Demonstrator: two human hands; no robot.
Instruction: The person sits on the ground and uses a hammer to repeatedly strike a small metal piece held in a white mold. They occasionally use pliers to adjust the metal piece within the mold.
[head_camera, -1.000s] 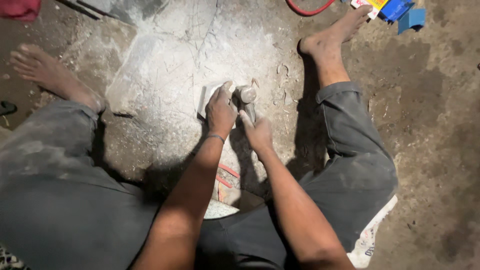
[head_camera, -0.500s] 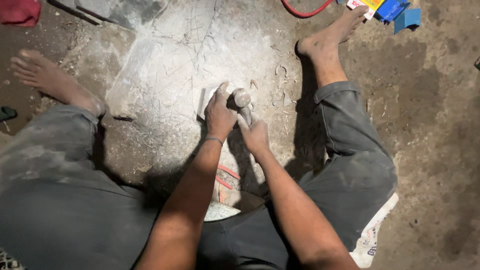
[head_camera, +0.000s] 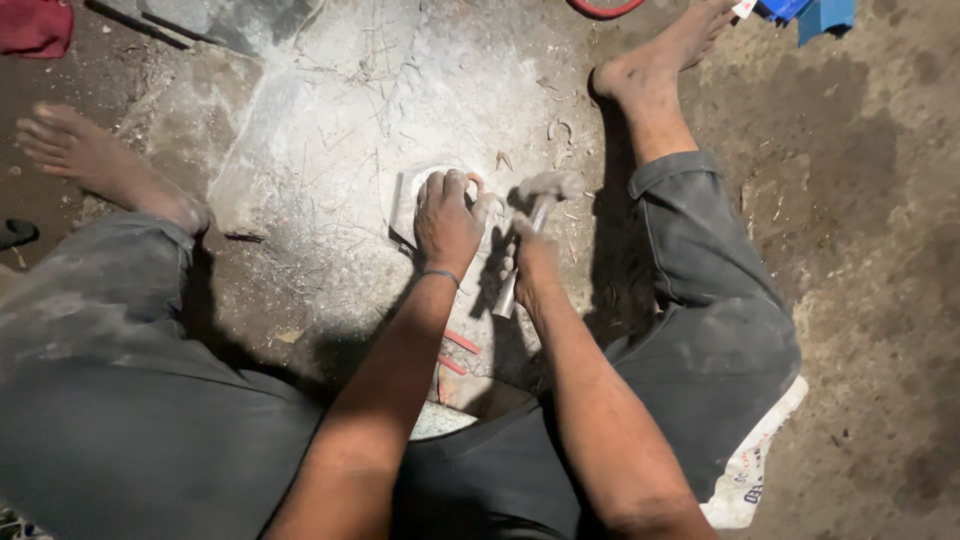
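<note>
At the near centre, the right hand (head_camera: 535, 262) is clenched around a small hammer (head_camera: 530, 225), its grey head raised toward one o'clock. Just at its ten o'clock, the left hand (head_camera: 447, 218) presses a pale flat stone piece (head_camera: 408, 195) onto the dusty floor (head_camera: 330, 130), fingers curled over it. Farther off, bare feet frame the floor at ten and one o'clock.

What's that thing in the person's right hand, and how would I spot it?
Find the big pale, dusty stone slab between the bare feet. At its near edge the left hand presses a small whitish piece. Just right of it, the right hand holds the hammer, the only thing with a metal head and handle.
</note>
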